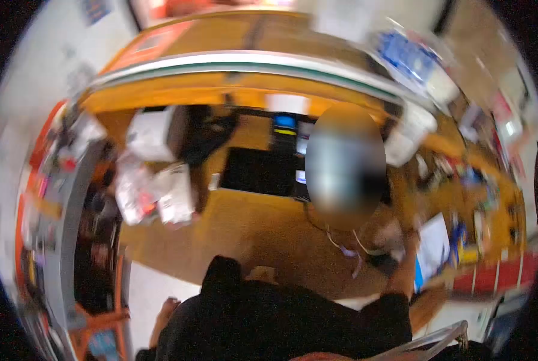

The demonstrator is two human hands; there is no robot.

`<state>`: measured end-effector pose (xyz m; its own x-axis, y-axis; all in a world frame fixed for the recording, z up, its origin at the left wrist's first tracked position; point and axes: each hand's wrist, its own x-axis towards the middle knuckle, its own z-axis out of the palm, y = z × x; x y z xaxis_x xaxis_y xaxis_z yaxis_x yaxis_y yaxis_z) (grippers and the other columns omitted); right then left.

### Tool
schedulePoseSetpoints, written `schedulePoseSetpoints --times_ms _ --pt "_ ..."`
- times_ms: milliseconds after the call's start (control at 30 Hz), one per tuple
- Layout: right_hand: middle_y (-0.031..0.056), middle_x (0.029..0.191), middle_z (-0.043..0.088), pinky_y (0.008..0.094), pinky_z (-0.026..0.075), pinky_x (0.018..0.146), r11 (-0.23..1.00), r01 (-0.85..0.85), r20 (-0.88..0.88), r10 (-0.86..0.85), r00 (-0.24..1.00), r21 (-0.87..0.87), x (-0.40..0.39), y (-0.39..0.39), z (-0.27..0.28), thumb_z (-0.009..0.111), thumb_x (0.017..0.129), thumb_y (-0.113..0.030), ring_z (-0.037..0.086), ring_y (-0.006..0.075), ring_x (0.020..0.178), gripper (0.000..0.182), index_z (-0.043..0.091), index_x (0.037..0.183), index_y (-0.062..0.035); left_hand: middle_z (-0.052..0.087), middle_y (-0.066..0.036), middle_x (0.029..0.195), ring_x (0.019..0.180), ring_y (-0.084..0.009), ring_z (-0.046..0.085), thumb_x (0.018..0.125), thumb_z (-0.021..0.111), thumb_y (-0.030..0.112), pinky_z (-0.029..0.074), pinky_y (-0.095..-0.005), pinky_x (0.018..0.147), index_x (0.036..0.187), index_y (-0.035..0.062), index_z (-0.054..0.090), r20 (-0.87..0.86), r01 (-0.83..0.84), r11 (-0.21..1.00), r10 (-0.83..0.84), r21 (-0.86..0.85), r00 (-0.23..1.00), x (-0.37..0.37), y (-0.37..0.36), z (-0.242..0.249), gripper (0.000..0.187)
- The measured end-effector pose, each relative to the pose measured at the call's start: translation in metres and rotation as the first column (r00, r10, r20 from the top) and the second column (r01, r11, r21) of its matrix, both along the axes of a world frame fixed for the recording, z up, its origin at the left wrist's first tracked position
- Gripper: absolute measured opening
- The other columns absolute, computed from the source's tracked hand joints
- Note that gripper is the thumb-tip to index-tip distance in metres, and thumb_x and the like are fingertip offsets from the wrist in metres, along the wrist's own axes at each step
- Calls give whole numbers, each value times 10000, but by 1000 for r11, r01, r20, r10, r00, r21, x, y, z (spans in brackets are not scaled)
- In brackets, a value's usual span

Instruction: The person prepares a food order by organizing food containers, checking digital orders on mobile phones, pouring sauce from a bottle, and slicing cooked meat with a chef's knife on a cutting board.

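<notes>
My left hand [170, 305] hangs low beside my black-clothed body, apart from the brown table. It is small and blurred, so I cannot make out how its fingers are held. On the right, my right hand [386, 236] reaches over the tabletop and is smeared by motion. Pale cables [344, 249] lie just to its left, and a dark item [383, 263] is beneath it. Whether it holds anything is not visible. A blurred oval [345, 165] hides what stands beyond this hand. A white sheet [433, 240] is to the right of the forearm.
A flat black panel [254, 171] lies mid-table. A white box [152, 133] and plastic bags [173, 192] stand on the left. Small dark devices [284, 129] sit at the back. Clutter [461, 180] covers the right side, and a ledge [245, 62] runs across the back.
</notes>
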<state>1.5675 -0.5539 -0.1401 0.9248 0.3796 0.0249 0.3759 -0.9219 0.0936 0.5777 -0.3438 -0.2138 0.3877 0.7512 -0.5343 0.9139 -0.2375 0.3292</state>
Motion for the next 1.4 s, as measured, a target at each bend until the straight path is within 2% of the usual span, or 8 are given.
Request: schedulePoseSetpoints --times_ms 400,567,867,900,1033,1100,1167,1400 --pt "153 1099 581 396 470 820 944 129 -223 -62 973 303 -8 -14 31 533 759 -125 553 376 987 227 626 939 -24 642 -101 925 860 -235 613 751 602 305 446 -339 827 1004 78 576 -65 -85 982 75 -169 995 59 60 -5 340" --pt "49 1301 442 486 414 857 1000 19 45 -18 999 -18 -29 5 57 622 710 -335 447 336 1092 436 571 1118 -191 647 -67 925 865 -210 615 735 603 277 430 -320 851 1008 101 578 -61 -80 985 72 -153 996 46 43 -2 325" --pt "66 1196 545 529 363 896 907 321 -95 -357 929 -271 -12 51 58 501 803 -517 522 265 1093 546 488 1237 -186 651 -22 941 911 -181 606 739 600 271 407 -314 894 996 136 595 -132 640 761 -627 107 767 41 3 -4 290" --pt "50 1139 580 497 388 859 947 210 -93 -238 967 -242 -26 50 70 516 791 -529 562 248 1027 530 517 1199 -191 647 -30 958 948 -193 595 768 594 310 410 -338 899 978 134 609 -185 752 629 -729 199 659 44 -1 -14 275" --pt "83 882 603 414 484 574 984 176 182 -171 968 -11 -11 31 36 527 809 -302 590 221 736 334 560 1060 -84 578 -142 1104 1048 -294 537 844 515 467 417 -383 910 1113 91 568 -179 -173 955 131 -242 975 68 -5 11 466" --pt "121 1145 533 389 493 671 936 280 198 -322 926 214 -29 48 60 518 824 -206 556 227 966 455 435 1247 -59 559 -171 1145 1053 -310 531 817 542 475 414 -368 919 1136 73 550 -22 187 930 -204 -316 979 51 20 -22 513" --pt "132 1201 505 376 493 716 923 234 248 -314 916 305 -32 52 44 511 830 -170 535 228 1029 469 412 1273 -55 581 -182 1086 1007 -317 555 816 560 409 435 -397 873 1143 78 541 58 -137 972 151 -190 987 127 30 142 465" --pt "113 1026 605 329 404 884 352 -224 6 525 851 909 -265 176 145 456 898 -190 540 228 992 272 592 1044 -6 570 -204 949 893 -373 544 812 590 271 446 -430 754 1027 35 545 480 -26 962 -111 271 870 264 63 270 323"
